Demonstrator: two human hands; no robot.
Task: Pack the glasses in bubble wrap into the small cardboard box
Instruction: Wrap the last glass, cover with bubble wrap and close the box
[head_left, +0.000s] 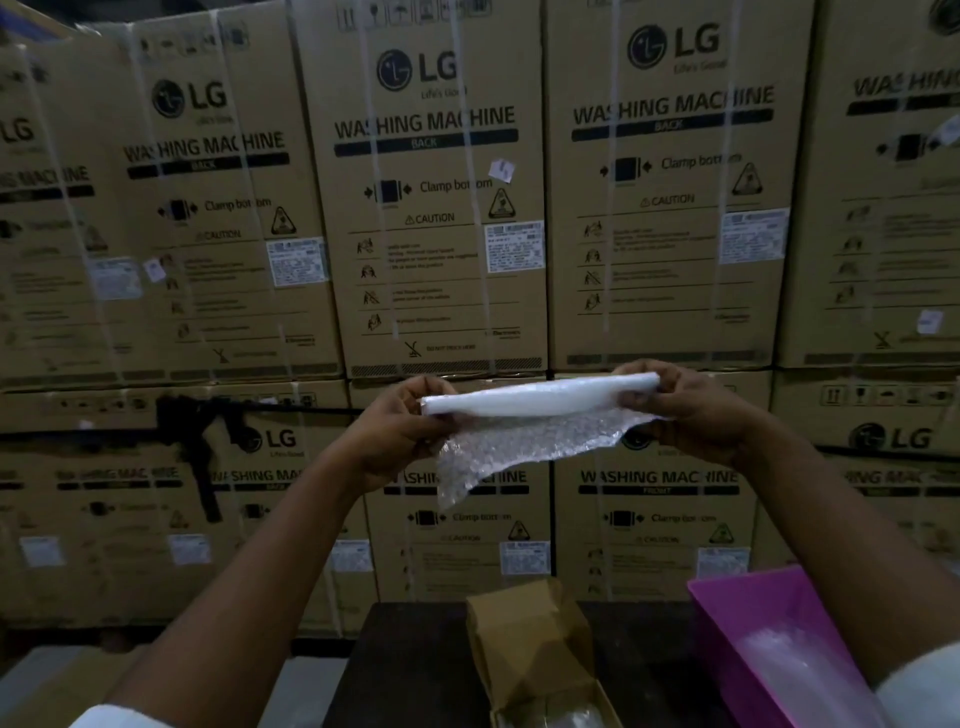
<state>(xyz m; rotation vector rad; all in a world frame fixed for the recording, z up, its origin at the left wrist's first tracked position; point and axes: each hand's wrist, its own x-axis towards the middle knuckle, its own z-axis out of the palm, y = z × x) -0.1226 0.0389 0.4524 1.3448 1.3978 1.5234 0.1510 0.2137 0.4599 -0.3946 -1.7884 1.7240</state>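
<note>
**Up in the air: a rolled bubble-wrap bundle held between two hands**

Now both arms reach forward and up, and the bubble-wrap bundle (540, 402) hangs level between them, well above the worktop (410, 660). The left hand (400, 431) grips the left end of the roll, fingers curled round it with the thumb on top. The right hand (691, 402) grips the right end the same way, fingers wrapped over the white roll. The upper part of the bundle is a tight, pale, smooth-looking roll; below it a loose flap of bubble wrap (498, 457) droops down toward the left, its lower corner hanging free in the air. Whether a glass lies inside the roll cannot be told, since the wrap hides whatever it holds.

Down at the lower edge of the view, the small cardboard box (530, 654) stands on the dark worktop with its flaps open and raised; something pale and clear-looking shows inside it at the very bottom of the picture, too dim to name. Just to the right of the box sits a pink tray (748, 623), tilted in the view, with more clear wrapped material lying in it.

Behind everything rises a wall of large stacked cartons (431, 208) printed with "LG" and "WASHING MACHINE", bound with pale straps and bearing white labels. A black strap (197, 436) with a knot crosses one lower carton on the left. White sleeves show at both bottom corners.
</note>
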